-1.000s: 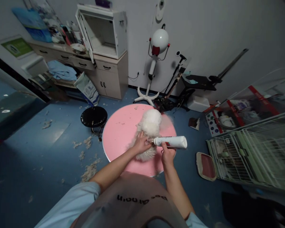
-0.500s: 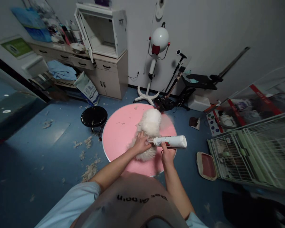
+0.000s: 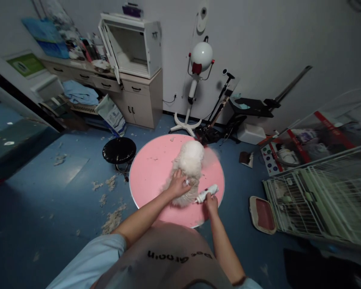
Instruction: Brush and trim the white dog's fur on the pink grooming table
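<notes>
A small, fluffy white animal [image 3: 190, 158] is on the round pink table [image 3: 150, 176], its rounded head toward the far side. My left hand [image 3: 177, 186] rests on its back with the fingers stretched over the fur. A small whitish, shiny patch shows beside the thumb; I cannot tell what it is. My right hand [image 3: 211, 203] is closed around a white squeeze bottle [image 3: 208, 193], just right of the animal. The bottle lies at a slant over the table, its narrow tip pointing left and toward me, apart from my left hand.
A black stool [image 3: 119, 150] stands left of the table, with fur clumps [image 3: 112, 220] on the floor. Behind are a dryer on a stand [image 3: 185, 122] and a cabinet [image 3: 155, 94]. Wire cages [image 3: 301, 200] and a litter tray [image 3: 262, 214] stand at the right.
My right hand has brought the bottle down and toward me, away from my left hand, and its tip now points lower. My left hand stays on the animal's back.
</notes>
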`<state>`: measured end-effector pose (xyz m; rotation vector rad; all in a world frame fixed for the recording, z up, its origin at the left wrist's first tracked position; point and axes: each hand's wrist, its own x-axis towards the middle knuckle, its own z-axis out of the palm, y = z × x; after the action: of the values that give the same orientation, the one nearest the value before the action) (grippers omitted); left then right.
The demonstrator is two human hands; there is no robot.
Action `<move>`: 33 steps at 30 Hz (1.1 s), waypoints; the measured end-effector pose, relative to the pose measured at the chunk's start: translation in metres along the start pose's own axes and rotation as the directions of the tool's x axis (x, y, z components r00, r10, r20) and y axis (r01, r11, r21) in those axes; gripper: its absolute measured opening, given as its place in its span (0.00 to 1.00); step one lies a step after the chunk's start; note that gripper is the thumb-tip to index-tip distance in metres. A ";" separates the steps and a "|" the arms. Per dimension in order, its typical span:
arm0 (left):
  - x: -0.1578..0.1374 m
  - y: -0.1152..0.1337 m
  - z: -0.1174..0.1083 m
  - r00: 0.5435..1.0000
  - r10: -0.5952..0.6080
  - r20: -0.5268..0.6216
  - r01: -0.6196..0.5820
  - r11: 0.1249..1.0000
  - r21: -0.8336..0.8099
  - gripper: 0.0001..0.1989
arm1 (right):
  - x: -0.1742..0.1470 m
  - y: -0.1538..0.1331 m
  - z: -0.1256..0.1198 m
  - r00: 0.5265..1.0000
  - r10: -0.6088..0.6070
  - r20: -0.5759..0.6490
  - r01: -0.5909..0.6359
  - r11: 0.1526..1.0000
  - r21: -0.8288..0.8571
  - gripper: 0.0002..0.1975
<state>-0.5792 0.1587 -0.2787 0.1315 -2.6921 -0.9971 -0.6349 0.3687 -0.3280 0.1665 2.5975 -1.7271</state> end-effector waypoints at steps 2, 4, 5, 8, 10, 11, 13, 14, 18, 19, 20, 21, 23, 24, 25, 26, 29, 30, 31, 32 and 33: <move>-0.001 -0.001 0.003 1.000 0.013 -0.009 -0.012 1.000 0.012 0.13 | -0.011 -0.003 0.001 0.994 -0.101 -0.032 0.098 0.992 -0.076 0.16; -0.002 -0.002 0.006 1.000 0.027 -0.006 -0.027 0.999 0.023 0.14 | -0.022 -0.020 0.012 0.955 -0.295 0.006 0.294 0.949 -0.116 0.16; -0.002 -0.002 0.008 0.999 0.036 -0.003 -0.036 0.999 0.029 0.14 | -0.025 -0.032 0.020 0.917 -0.394 0.063 0.398 0.911 -0.109 0.15; -0.002 -0.004 0.012 0.998 0.056 0.008 -0.057 0.998 0.040 0.15 | -0.025 -0.060 0.043 0.801 -0.546 0.244 0.573 0.819 -0.046 0.11; 0.000 -0.006 0.012 0.998 0.052 0.026 -0.053 0.998 0.041 0.15 | -0.020 -0.068 0.051 0.777 -0.553 0.302 0.593 0.804 -0.054 0.08; 0.000 -0.007 0.012 0.998 0.046 0.038 -0.048 0.998 0.043 0.16 | -0.017 -0.068 0.053 0.777 -0.543 0.318 0.588 0.806 -0.061 0.08; 0.001 -0.008 0.011 0.997 0.041 0.061 -0.044 0.998 0.055 0.16 | -0.012 -0.066 0.053 0.780 -0.518 0.351 0.574 0.816 -0.071 0.07; 0.001 -0.009 0.011 0.997 0.040 0.067 -0.045 0.997 0.065 0.16 | -0.010 -0.065 0.052 0.778 -0.506 0.372 0.569 0.819 -0.077 0.07; 0.000 -0.012 0.012 0.996 0.052 0.073 -0.059 0.993 0.101 0.17 | -0.004 -0.066 0.054 0.770 -0.421 0.480 0.563 0.802 -0.200 0.05; 0.000 -0.013 0.012 0.996 0.056 0.074 -0.064 0.993 0.101 0.17 | -0.003 -0.067 0.055 0.768 -0.399 0.500 0.566 0.789 -0.240 0.05; 0.000 -0.015 0.012 0.995 0.065 0.078 -0.073 0.993 0.094 0.17 | -0.002 -0.068 0.056 0.760 -0.388 0.521 0.577 0.772 -0.267 0.05; 0.000 -0.016 0.011 0.993 0.078 0.084 -0.085 0.993 0.082 0.17 | -0.002 -0.068 0.056 0.743 -0.389 0.545 0.596 0.754 -0.274 0.05; 0.001 -0.018 0.009 0.991 0.096 0.088 -0.100 0.994 0.045 0.16 | -0.001 -0.068 0.057 0.688 -0.419 0.592 0.646 0.725 -0.238 0.06; 0.001 -0.019 0.007 0.991 0.099 0.087 -0.102 0.994 0.028 0.16 | -0.001 -0.067 0.056 0.662 -0.439 0.607 0.664 0.719 -0.206 0.07; 0.001 -0.020 0.006 0.992 0.097 0.083 -0.098 0.995 0.016 0.16 | -0.002 -0.065 0.055 0.644 -0.457 0.614 0.674 0.719 -0.171 0.07; 0.002 -0.020 0.005 0.993 0.090 0.078 -0.091 0.996 0.011 0.16 | -0.002 -0.064 0.055 0.632 -0.474 0.613 0.676 0.724 -0.137 0.07; 0.003 -0.019 0.004 0.993 0.087 0.077 -0.088 0.996 0.018 0.16 | -0.003 -0.061 0.054 0.639 -0.507 0.578 0.652 0.756 -0.056 0.06; 0.003 -0.019 0.004 0.993 0.088 0.076 -0.090 0.996 0.024 0.15 | -0.004 -0.060 0.055 0.657 -0.503 0.561 0.635 0.771 -0.052 0.05; 0.003 -0.018 0.004 0.993 0.089 0.072 -0.091 0.995 0.031 0.15 | -0.005 -0.060 0.056 0.681 -0.490 0.544 0.615 0.786 -0.061 0.04; 0.003 -0.018 0.005 0.994 0.089 0.069 -0.092 0.995 0.037 0.14 | -0.005 -0.060 0.058 0.705 -0.471 0.530 0.594 0.800 -0.080 0.03; 0.002 -0.018 0.006 0.994 0.091 0.065 -0.094 0.995 0.042 0.13 | -0.005 -0.059 0.059 0.725 -0.450 0.521 0.577 0.811 -0.102 0.04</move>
<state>-0.5831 0.1485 -0.2938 -0.0159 -2.7513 -0.9282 -0.6380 0.2910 -0.2963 -0.9642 2.5640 -1.2577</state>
